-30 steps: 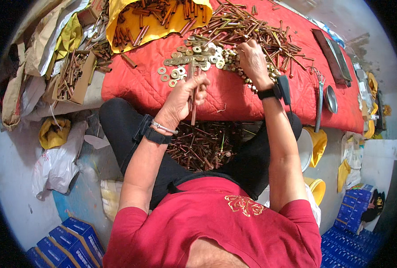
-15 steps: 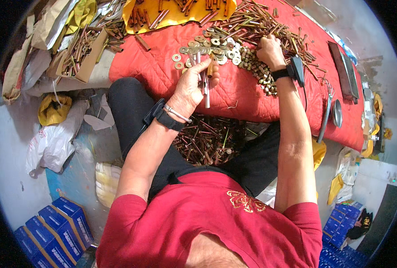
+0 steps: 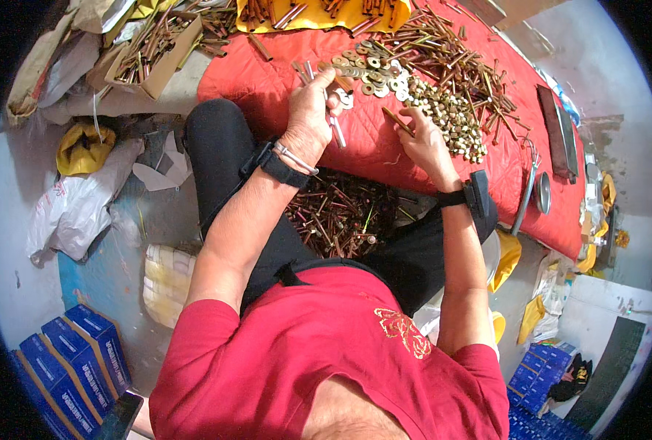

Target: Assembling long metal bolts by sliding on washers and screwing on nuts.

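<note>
My left hand (image 3: 311, 114) is raised over the near edge of the red quilted cover (image 3: 267, 84). Its fingers are closed around several slim metal tubes (image 3: 338, 133), silver and copper-toned. A pale washer (image 3: 345, 99) shows by the fingertips; whether it is held cannot be made out. My right hand (image 3: 425, 143) pinches a thin copper-coloured bolt (image 3: 398, 122) between thumb and fingers, at the near side of the nuts (image 3: 454, 121). Flat washers (image 3: 374, 66) lie scattered beyond my left hand. Behind the nuts spreads a heap of long bolts (image 3: 465, 66).
A yellow cloth (image 3: 326, 20) with copper-coloured tubes lies at the far edge. A cardboard box (image 3: 154, 84) of rods stands at far left. Between my legs is a pile of metal rods (image 3: 333, 220). Blue boxes (image 3: 73, 359) sit at lower left, a dark bar (image 3: 557, 136) at right.
My right hand has come back from the bolt heap toward me and left, now with a bolt in its fingers. My left hand still grips the tubes. The whole view has shifted slightly.
</note>
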A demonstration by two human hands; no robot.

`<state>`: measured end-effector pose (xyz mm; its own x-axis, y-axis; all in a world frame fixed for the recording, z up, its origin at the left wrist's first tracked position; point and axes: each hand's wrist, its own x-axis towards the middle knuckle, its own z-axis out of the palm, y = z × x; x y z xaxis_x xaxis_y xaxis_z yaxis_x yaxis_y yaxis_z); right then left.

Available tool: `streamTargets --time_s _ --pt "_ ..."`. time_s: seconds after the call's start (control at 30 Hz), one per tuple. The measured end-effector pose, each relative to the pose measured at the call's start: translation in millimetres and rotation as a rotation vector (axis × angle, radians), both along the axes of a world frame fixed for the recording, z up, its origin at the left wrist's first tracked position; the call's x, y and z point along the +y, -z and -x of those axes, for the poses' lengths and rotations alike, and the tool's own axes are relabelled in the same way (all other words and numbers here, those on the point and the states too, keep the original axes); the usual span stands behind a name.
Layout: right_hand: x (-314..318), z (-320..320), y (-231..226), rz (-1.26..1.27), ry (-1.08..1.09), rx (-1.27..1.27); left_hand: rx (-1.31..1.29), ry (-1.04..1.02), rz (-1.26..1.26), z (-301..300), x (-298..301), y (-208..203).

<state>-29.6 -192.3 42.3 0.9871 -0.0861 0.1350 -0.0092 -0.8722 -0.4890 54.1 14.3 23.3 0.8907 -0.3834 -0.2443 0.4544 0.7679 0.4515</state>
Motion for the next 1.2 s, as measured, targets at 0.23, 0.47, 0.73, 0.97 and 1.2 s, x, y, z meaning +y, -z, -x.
streamTargets --time_s 0.23,0.47,0.73,0.97,1.2 --pt "49.2 -18.9 -13.3 0.172 -0.168 -0.136 0.086 -0.201 -0.114 -2.7 15.3 6.2" --pt "59.8 -30.5 -1.3 0.563 -0.177 -0.065 0.064 -0.221 -0.177 3.1 16.6 0.5" --pt "36.2 -48.6 -32.2 0.670 -0.308 0.228 -0.029 -0.112 -0.203 7.6 9.9 -2.9" --pt "32.8 -70.8 -31.0 0.651 -0.459 0.331 -0.063 0.049 -0.106 11.2 6.1 -7.9" --pt "18.2 -25.7 -24.3 0.123 -0.232 0.072 -0.019 0.056 -0.105 13.0 2.7 -8.2"
